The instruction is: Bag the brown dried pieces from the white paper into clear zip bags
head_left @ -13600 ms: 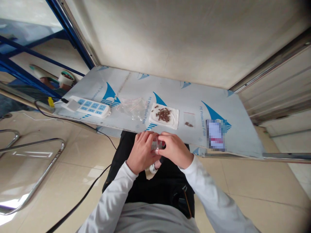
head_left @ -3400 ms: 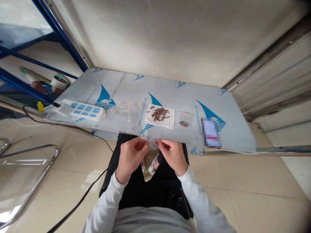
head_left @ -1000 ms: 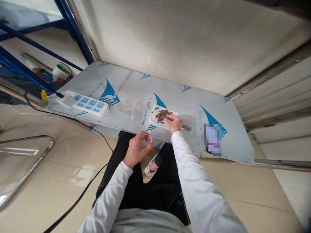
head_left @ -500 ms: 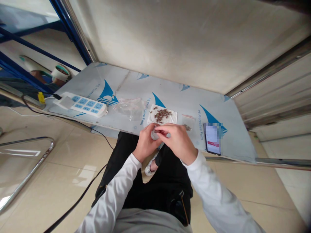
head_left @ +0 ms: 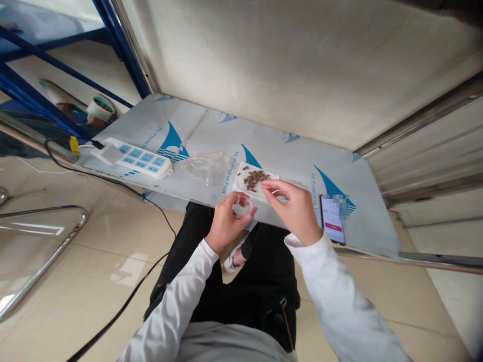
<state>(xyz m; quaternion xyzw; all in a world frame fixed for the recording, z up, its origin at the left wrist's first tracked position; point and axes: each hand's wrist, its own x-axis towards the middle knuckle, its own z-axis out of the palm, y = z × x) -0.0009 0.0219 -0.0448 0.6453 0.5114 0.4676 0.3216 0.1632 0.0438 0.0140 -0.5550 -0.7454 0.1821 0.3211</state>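
My left hand (head_left: 227, 221) is closed around a small clear plastic bag (head_left: 242, 206), its mouth rounded open toward me, near the table's front edge. A heap of small brown pieces (head_left: 254, 179), too small to identify, lies on a white sheet (head_left: 240, 187) just beyond. My right hand (head_left: 296, 206) reaches to the heap's right edge with thumb and forefinger pinched together. Whatever is between those fingertips is too small to make out. Behind the right hand, a second small bag (head_left: 298, 183) is mostly hidden.
Clear zip bags (head_left: 207, 167) lie left of the sheet, beside a white power strip (head_left: 139, 158) with cables. A phone (head_left: 332, 219) rests at the right. The film-covered table (head_left: 211, 131) meets a wall behind. A black cable (head_left: 124, 301) crosses the floor at left.
My right hand has moved from the bag in my left hand, right and forward to the brown heap. The bag's mouth now shows; my left hand stays nearly in place.
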